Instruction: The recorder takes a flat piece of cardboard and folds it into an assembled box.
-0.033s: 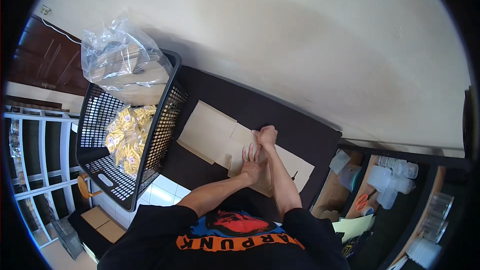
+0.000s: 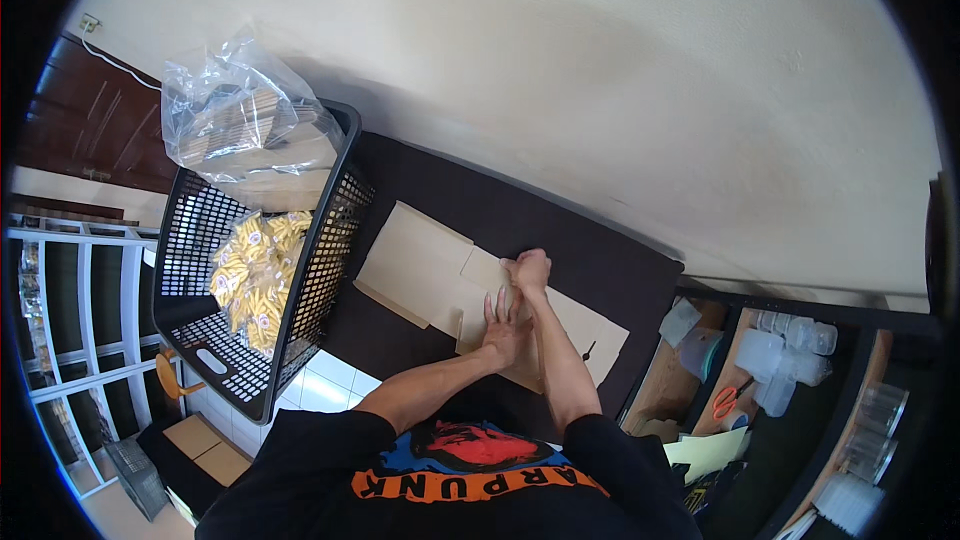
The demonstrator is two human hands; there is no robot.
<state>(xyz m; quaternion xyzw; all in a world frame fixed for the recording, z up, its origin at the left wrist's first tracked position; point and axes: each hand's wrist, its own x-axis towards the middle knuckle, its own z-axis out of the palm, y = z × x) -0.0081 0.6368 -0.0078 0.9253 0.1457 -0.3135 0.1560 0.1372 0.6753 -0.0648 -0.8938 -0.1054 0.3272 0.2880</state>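
A flat, unfolded cardboard box (image 2: 415, 258) with cut flaps lies slantwise on the dark tabletop (image 2: 430, 175). My left hand (image 2: 505, 335) rests on its middle, palm down with the fingers stretched out. Just beyond it my right hand (image 2: 530, 270) is closed at the far edge of the cardboard, fingers curled and seeming to pinch a flap there. Its fingertips are partly hidden. My right forearm crosses over the right part of the cardboard, where a small dark slot shows.
Left of the cardboard stands a black plastic basket (image 2: 345, 220) holding packs of yellow items (image 2: 255, 275) and a clear bag (image 2: 250, 120) with folded cardboard. Shelves at right carry plastic containers (image 2: 775, 360) and orange-handled scissors (image 2: 724, 402). A wall (image 2: 620, 90) runs behind the table.
My right hand has shifted very slightly toward the left along the cardboard's edge. Otherwise the scene looks the same.
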